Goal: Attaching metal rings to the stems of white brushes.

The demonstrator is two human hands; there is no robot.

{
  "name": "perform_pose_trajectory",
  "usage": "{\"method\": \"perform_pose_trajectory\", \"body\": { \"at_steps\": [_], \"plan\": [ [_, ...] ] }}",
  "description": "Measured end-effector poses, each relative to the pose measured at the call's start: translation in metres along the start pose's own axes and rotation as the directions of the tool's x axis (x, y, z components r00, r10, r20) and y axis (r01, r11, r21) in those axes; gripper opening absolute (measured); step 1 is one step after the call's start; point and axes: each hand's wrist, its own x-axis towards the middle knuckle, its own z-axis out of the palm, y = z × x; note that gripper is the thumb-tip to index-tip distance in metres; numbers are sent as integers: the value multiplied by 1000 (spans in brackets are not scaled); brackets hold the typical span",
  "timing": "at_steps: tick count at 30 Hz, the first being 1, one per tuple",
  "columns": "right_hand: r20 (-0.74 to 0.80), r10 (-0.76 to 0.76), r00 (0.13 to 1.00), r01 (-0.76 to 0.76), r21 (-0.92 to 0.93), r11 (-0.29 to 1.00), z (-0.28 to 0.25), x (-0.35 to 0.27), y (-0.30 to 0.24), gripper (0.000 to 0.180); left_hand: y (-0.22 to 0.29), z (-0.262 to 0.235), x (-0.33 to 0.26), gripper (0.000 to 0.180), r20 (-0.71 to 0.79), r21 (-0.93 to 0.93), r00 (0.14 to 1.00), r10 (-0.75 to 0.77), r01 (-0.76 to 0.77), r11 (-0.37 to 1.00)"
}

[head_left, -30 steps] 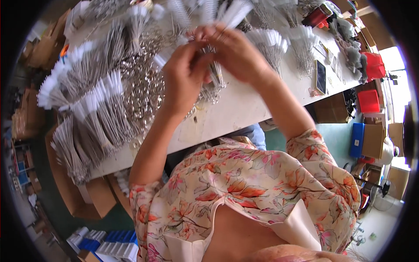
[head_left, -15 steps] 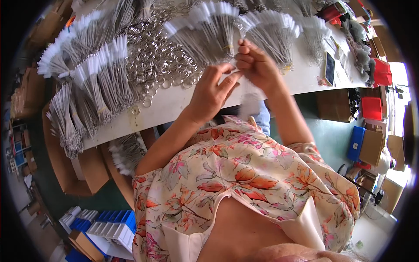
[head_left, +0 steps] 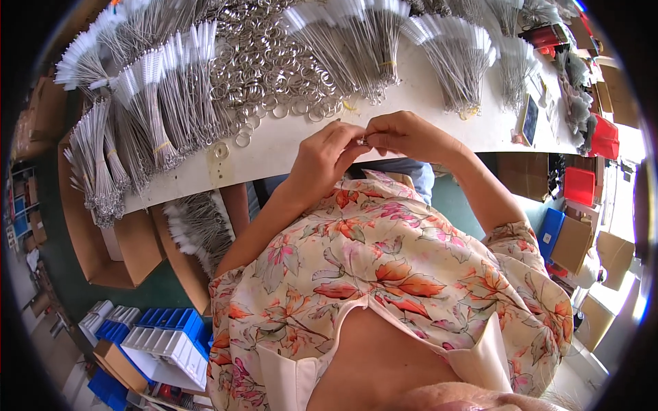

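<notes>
Over the table's near edge, my left hand [head_left: 323, 155] and my right hand [head_left: 410, 135] meet fingertip to fingertip, both closed in a pinch. A tiny shiny metal piece [head_left: 364, 142] glints between them, too small and covered to name. Beyond my hands lies a heap of metal split rings [head_left: 274, 75]. Bundles of thin wire brushes with white bristle ends stand out around it: a large bundle [head_left: 154, 109] to the left, another [head_left: 356, 55] behind the hands, and a third [head_left: 456, 65] to the right.
The white table [head_left: 425, 103] curves across the top. A dark-screened phone [head_left: 529, 120] lies at its right end, near red bins [head_left: 604, 135]. Under the left side stand cardboard boxes [head_left: 147, 250] and more brushes [head_left: 200, 229]. Blue and white trays [head_left: 168, 349] sit lower left.
Both hands have come down toward me, the right one most, and now meet in front of my body. A blurred white shape below the right hand no longer shows.
</notes>
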Motion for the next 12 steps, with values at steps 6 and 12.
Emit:
{"method": "perform_pose_trajectory", "body": {
  "at_steps": [6,12],
  "plan": [
    [462,144,875,-430,607,668,-18,-16,-20,21,34,-46,29,18,225,291,940,257,-316,903],
    [2,183,983,-98,-838,536,-31,-23,-1,22,-23,-107,62,23,453,673,884,-112,-257,694]
  ]
}}
